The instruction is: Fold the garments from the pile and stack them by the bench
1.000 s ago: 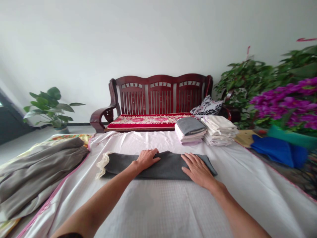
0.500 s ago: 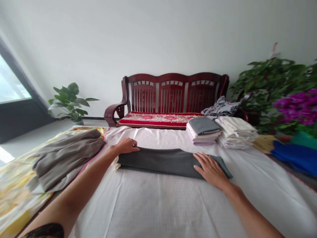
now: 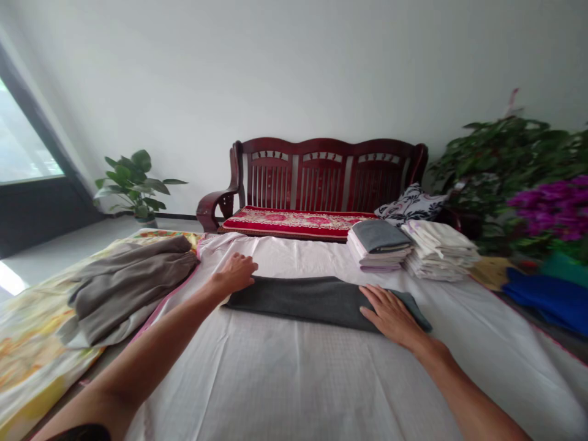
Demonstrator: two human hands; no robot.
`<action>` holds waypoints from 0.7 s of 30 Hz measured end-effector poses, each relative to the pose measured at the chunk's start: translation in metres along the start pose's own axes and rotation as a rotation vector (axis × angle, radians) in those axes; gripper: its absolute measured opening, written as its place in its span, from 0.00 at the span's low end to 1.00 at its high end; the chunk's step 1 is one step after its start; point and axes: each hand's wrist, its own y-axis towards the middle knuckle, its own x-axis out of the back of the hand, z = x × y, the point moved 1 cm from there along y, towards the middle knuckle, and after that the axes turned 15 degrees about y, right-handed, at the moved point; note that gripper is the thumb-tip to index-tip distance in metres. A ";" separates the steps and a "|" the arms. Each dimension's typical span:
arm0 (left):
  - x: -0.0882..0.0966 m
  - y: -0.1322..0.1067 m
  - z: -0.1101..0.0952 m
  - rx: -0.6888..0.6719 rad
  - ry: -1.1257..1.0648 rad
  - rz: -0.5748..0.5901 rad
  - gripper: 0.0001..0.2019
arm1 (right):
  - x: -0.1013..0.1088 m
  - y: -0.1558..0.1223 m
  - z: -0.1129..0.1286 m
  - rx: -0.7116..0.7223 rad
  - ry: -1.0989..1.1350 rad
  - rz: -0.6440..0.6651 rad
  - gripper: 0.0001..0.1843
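A dark grey garment (image 3: 303, 301), folded into a long strip, lies flat across the white sheet (image 3: 294, 380) in front of me. At its left end, my left hand (image 3: 236, 272) has its fingers curled onto the cloth's upper corner, the fingertips partly hidden. Flat on the right part of the strip rests my right hand (image 3: 390, 312), open with fingers stretched out. The garment's right end sticks out beyond that hand, slightly greener in tone.
Two stacks of folded clothes stand at the back right: one grey-topped (image 3: 379, 239), one white (image 3: 441, 248). A crumpled grey-brown garment (image 3: 133, 288) lies left on yellow patterned cloth (image 3: 27, 343). Blue cloth (image 3: 546, 297) lies far right. Behind is a wooden bench (image 3: 321, 174).
My left hand has shifted a little, its fingers more curled over the garment's left end. The pale edge that stuck out there is now mostly out of sight. My right hand stays put.
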 end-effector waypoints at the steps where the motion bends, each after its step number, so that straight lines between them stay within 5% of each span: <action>1: 0.004 -0.001 -0.014 -0.028 -0.025 -0.040 0.11 | 0.001 0.004 0.008 0.011 0.004 -0.005 0.29; 5: 0.002 0.006 -0.078 -0.178 -0.246 -0.205 0.10 | 0.000 0.024 0.062 0.119 0.038 -0.024 0.27; 9: -0.025 0.013 -0.116 -0.283 -0.274 -0.299 0.18 | -0.015 0.027 0.101 0.199 0.037 0.084 0.29; 15: -0.059 -0.004 -0.097 -0.252 -0.150 -0.206 0.30 | -0.014 -0.006 0.069 0.212 0.063 0.109 0.28; 21: -0.048 -0.012 -0.093 -0.165 -0.195 -0.173 0.27 | 0.023 0.007 0.046 -0.016 0.167 -0.015 0.24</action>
